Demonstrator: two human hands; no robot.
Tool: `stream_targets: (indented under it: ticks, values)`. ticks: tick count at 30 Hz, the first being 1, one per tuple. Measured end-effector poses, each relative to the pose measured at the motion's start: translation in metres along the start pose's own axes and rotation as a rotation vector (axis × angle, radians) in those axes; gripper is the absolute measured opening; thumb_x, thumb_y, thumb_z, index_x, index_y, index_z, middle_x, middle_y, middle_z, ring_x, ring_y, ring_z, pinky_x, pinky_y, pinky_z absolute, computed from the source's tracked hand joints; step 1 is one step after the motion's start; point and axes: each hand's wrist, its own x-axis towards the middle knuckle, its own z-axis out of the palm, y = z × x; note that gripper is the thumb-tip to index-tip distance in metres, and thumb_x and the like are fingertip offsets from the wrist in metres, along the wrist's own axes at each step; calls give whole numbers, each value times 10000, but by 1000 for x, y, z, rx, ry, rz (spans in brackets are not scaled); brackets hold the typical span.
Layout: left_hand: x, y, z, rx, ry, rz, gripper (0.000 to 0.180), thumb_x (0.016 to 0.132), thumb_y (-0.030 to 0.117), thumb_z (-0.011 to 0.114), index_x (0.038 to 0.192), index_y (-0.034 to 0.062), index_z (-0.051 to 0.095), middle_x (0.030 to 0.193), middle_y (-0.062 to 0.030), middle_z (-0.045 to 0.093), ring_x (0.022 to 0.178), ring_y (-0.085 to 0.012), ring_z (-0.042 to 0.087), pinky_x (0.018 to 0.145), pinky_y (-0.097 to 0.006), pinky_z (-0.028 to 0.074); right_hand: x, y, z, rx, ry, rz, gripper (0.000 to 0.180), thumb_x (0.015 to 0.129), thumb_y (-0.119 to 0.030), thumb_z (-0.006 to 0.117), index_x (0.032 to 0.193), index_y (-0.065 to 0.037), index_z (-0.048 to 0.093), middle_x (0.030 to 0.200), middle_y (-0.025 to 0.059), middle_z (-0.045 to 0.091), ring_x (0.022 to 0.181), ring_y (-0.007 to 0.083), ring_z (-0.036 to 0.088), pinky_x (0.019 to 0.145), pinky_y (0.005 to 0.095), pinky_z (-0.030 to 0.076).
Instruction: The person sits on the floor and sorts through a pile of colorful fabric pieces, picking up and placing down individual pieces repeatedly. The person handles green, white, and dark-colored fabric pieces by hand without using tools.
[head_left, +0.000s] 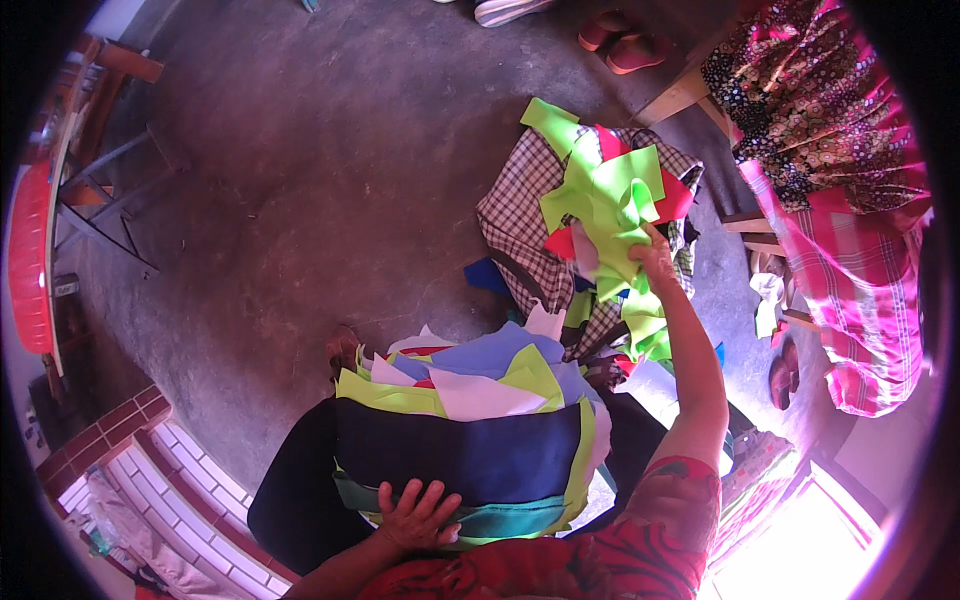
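A thick stack of cut fabric pieces in navy, lime, white, light blue and teal rests on my lap. My left hand lies on its near side, fingers spread over the teal and navy layers. Out to the right, my right arm reaches to a heap on the floor. There my right hand is closed on a lime green fabric piece, thumb and fingers pinching its edge. Red and more lime scraps lie around it on a brown checked cloth. A blue scrap sticks out at the heap's left.
To the right, someone in a floral garment and pink checked cloth sits close to the heap. Sandals lie on the concrete floor beyond. A red plastic tub stands at far left beside a metal-legged stand.
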Motion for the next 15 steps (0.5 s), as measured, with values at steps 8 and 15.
stream_targets:
  ticks: [8, 15]
  values:
    - [-3, -2, 1, 22, -49, 9, 487, 873, 576, 417, 1195, 262, 603, 1226, -47, 542, 1235, -299, 415, 1077, -638, 101, 12, -18, 39, -1061, -93, -187, 853, 712, -8, 628, 1437, -303, 289, 1224, 164, 533, 1002, 340, 617, 782, 406, 525]
    - [-7, -2, -2, 28, -112, 16, 506, 840, 600, 453, 1198, 270, 587, 1208, -35, 533, 1223, -293, 396, 1071, -646, 85, 55, -44, 105, -1450, -143, -382, 1035, 704, 120, 554, 1499, -371, 107, 1475, 203, 286, 1017, 377, 616, 785, 433, 543]
